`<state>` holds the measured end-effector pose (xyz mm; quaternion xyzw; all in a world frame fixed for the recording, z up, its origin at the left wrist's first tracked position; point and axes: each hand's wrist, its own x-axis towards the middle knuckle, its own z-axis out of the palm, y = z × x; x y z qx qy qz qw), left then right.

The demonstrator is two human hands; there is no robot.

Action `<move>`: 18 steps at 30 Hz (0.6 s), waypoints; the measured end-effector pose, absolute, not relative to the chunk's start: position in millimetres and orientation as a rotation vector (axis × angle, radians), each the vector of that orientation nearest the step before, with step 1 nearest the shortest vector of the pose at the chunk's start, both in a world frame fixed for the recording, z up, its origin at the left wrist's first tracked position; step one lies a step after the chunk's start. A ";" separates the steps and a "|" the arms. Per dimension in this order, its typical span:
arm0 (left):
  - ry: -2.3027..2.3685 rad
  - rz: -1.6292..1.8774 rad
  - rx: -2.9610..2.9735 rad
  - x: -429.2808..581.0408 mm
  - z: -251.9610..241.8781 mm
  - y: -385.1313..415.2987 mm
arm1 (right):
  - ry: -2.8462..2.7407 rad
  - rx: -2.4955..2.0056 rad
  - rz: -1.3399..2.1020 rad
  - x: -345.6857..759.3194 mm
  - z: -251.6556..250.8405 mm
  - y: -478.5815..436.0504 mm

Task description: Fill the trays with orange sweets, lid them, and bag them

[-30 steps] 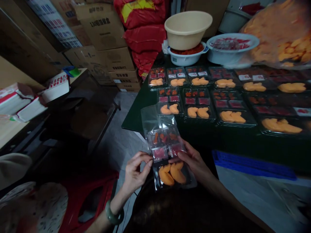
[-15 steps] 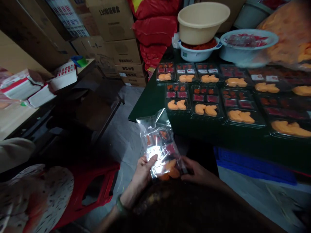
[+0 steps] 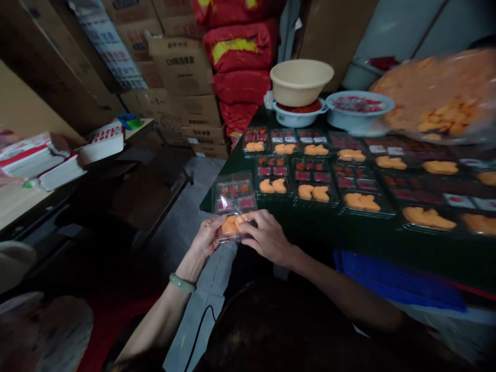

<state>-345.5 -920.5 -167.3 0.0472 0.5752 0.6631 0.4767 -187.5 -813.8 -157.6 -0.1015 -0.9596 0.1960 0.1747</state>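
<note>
A small black tray in a clear plastic bag (image 3: 233, 204) holds orange pieces at its near end and red packets at its far end. My left hand (image 3: 204, 240) grips its near left corner, a green bangle on the wrist. My right hand (image 3: 267, 235) is closed over its near right edge. Both hold it in the air just off the left corner of the dark green table (image 3: 228, 170). Rows of matching filled trays (image 3: 314, 181) cover the table beyond.
A cream basin (image 3: 301, 78) sits on a white bowl at the table's far end, beside another white bowl (image 3: 358, 107). A large clear bag of orange pieces (image 3: 437, 103) hangs at right. Cardboard boxes (image 3: 182, 67) and red sacks (image 3: 242, 72) stand behind. A low table is at left.
The bagged tray has been lifted up and away toward the table corner, and the loose bag top is now flat against it. The view has tilted up.
</note>
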 end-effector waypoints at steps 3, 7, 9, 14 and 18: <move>1.435 1.635 -0.018 -352.2 -166.2 -912.7 | -2.717 -0.291 0.452 -230.5 -171.7 -805.5; 1.583 1.687 0.036 -344.4 -179.3 -920.8 | -2.677 -0.379 0.284 -257.6 -186.6 -806.9; 1.791 1.572 0.192 -346.7 -188.9 -928.3 | -2.683 -0.434 0.242 -264.5 -191.3 -810.4; 2.872 1.087 1.008 -382.0 -208.8 -939.4 | -2.672 -0.543 0.231 -276.9 -203.5 -808.8; 2.833 1.138 1.921 -408.5 -223.6 -922.5 | -2.632 -0.496 0.260 -277.9 -209.3 -802.1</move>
